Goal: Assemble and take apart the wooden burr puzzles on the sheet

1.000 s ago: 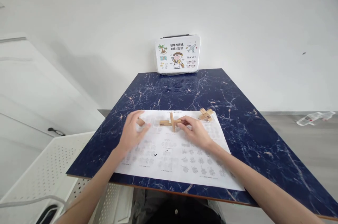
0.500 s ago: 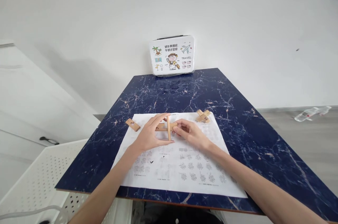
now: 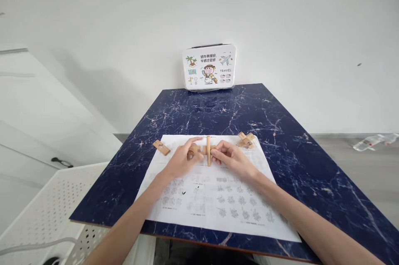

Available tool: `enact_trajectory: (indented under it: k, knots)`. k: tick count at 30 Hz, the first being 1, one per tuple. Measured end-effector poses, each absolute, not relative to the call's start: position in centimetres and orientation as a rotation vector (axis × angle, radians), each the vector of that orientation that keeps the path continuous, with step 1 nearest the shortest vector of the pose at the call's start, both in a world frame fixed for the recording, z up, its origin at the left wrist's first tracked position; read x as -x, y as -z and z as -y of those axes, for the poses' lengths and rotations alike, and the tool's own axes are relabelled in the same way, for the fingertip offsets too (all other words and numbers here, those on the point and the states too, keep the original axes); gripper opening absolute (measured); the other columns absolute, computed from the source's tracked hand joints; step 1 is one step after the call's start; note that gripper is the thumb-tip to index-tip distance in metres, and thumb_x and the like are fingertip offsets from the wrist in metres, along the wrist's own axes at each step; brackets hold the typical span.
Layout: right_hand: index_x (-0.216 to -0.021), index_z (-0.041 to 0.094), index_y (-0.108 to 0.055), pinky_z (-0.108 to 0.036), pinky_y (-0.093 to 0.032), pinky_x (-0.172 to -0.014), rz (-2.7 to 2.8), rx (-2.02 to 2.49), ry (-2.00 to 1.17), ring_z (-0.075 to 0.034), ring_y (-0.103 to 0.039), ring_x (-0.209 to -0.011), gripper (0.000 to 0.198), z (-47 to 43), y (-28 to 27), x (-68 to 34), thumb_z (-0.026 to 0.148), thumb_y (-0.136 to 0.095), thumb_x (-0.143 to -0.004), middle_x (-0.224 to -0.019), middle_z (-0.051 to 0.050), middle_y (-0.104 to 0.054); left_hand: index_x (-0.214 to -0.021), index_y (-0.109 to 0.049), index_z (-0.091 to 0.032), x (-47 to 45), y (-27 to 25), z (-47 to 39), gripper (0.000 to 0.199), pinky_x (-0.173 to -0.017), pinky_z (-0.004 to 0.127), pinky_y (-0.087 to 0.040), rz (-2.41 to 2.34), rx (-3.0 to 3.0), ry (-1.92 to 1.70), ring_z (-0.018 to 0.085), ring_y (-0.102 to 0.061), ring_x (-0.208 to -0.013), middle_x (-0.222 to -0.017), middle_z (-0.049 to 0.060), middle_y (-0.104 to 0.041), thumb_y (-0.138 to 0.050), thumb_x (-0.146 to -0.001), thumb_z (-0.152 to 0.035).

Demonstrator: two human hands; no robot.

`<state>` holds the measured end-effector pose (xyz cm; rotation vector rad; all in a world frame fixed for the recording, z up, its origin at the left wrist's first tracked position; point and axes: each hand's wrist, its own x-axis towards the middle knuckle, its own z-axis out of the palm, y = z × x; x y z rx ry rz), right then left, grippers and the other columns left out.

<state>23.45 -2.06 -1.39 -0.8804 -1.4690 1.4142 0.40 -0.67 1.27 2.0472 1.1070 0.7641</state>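
My right hand (image 3: 232,157) is closed on a light wooden puzzle piece (image 3: 213,148) lying crosswise over the paper. Across it, just past my fingertips, a slim wooden piece (image 3: 208,152) stands on edge, pointing away from me. My left hand (image 3: 182,161) curls its thumb and fingers around another notched wooden piece (image 3: 195,148), its index finger stretched towards the slim piece. The thumb is blurred, and part of this piece is hidden by the hand. A flat wooden piece with a cut-out (image 3: 161,147) lies to the left, at the paper's edge.
A printed sheet with small diagrams (image 3: 218,223) lies under my hands on the blue marbled table (image 3: 212,115). Crossed wooden pieces (image 3: 246,140) sit at its far right corner. A white cartoon case (image 3: 209,67) leans against the wall. Plastic bottles (image 3: 370,142) lie on the floor.
My left hand has let go of the slim upright piece and drawn its thumb in around the left piece. My right hand keeps its hold. The view has shifted slightly.
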Motion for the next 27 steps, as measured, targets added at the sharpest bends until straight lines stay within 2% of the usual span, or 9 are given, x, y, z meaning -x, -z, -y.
enact_trajectory:
  k: [1,2,4,7,10,18,22,27]
  knots:
    - [-0.087,0.023,-0.061,-0.036,-0.050,-0.074,1.449,0.872,-1.419,-0.018,-0.059,-0.072,0.039,2.1,1.3,-23.5,0.060,-0.073,-0.092,-0.080,-0.002,-0.068,-0.133,-0.061,-0.020,-0.5,-1.3,0.7,0.047,-0.062,0.029,-0.042,-1.095,-1.948,-0.760,0.015,-0.050,-0.064,-0.077,-0.001,-0.059,-0.052,-0.105,-0.055]
    - [-0.091,0.023,-0.063,-0.036,-0.052,-0.078,1.418,0.850,-1.447,-0.018,-0.061,-0.076,0.037,2.1,1.3,-23.5,0.059,-0.073,-0.093,-0.083,-0.002,-0.068,-0.120,-0.065,-0.018,-0.6,-1.4,0.7,0.042,-0.058,0.028,-0.036,-1.066,-1.862,-0.764,0.013,-0.043,-0.060,-0.069,-0.003,-0.050,-0.044,-0.109,-0.053]
    - [-0.105,0.024,-0.065,-0.039,-0.054,-0.088,1.341,0.754,-1.573,-0.019,-0.064,-0.086,0.036,2.1,1.2,-23.4,0.057,-0.073,-0.094,-0.095,-0.004,-0.069,-0.101,-0.062,-0.018,-0.7,-1.5,0.7,0.041,-0.056,0.028,-0.029,-0.990,-1.738,-0.777,0.012,-0.034,-0.058,-0.067,-0.005,-0.039,-0.042,-0.109,-0.053]
    - [-0.118,0.025,-0.066,-0.040,-0.054,-0.096,1.251,0.553,-1.805,-0.020,-0.067,-0.096,0.036,2.2,1.2,-23.3,0.054,-0.071,-0.097,-0.107,-0.005,-0.071,-0.094,-0.053,-0.020,-0.8,-1.4,0.5,0.041,-0.054,0.027,-0.025,-0.894,-1.649,-0.749,0.011,-0.028,-0.057,-0.070,-0.006,-0.033,-0.046,-0.107,-0.059]
    - [-0.116,0.022,-0.068,-0.037,-0.056,-0.089,1.171,0.443,-1.927,-0.018,-0.069,-0.085,0.034,2.3,1.4,-23.3,0.050,-0.073,-0.097,-0.095,-0.004,-0.071,-0.096,-0.047,-0.021,-0.9,-1.2,0.3,0.040,-0.053,0.026,-0.023,-0.805,-1.572,-0.720,0.009,-0.024,-0.056,-0.070,-0.008,-0.028,-0.050,-0.105,-0.061]
    - [-0.119,0.024,-0.066,-0.025,-0.055,-0.067,0.979,0.416,-1.992,-0.014,-0.071,-0.069,0.040,2.5,2.4,-23.3,0.045,-0.085,-0.089,-0.083,-0.002,-0.076,-0.101,-0.047,-0.022,-0.9,-0.6,0.2,0.037,-0.053,0.024,-0.021,-0.663,-1.487,-0.692,0.009,-0.025,-0.054,-0.068,-0.009,-0.029,-0.054,-0.105,-0.057]
    - [-0.119,0.025,-0.066,-0.025,-0.055,-0.065,0.897,0.440,-1.980,-0.014,-0.070,-0.063,0.044,2.6,2.2,-23.4,0.039,-0.090,-0.084,-0.075,0.001,-0.075,-0.099,-0.050,-0.020,-1.0,-0.7,0.3,0.038,-0.053,0.025,-0.024,-0.682,-1.533,-0.704,0.010,-0.031,-0.054,-0.066,-0.007,-0.039,-0.051,-0.106,-0.058]
    - [-0.118,0.025,-0.066,-0.025,-0.054,-0.060,0.871,0.445,-1.986,-0.014,-0.069,-0.060,0.047,2.6,2.3,-23.2,0.042,-0.091,-0.082,-0.074,0.001,-0.074,-0.100,-0.053,-0.019,-1.4,-0.8,0.4,0.039,-0.054,0.025,-0.026,-0.686,-1.565,-0.735,0.010,-0.036,-0.055,-0.065,-0.005,-0.044,-0.049,-0.107,-0.057]
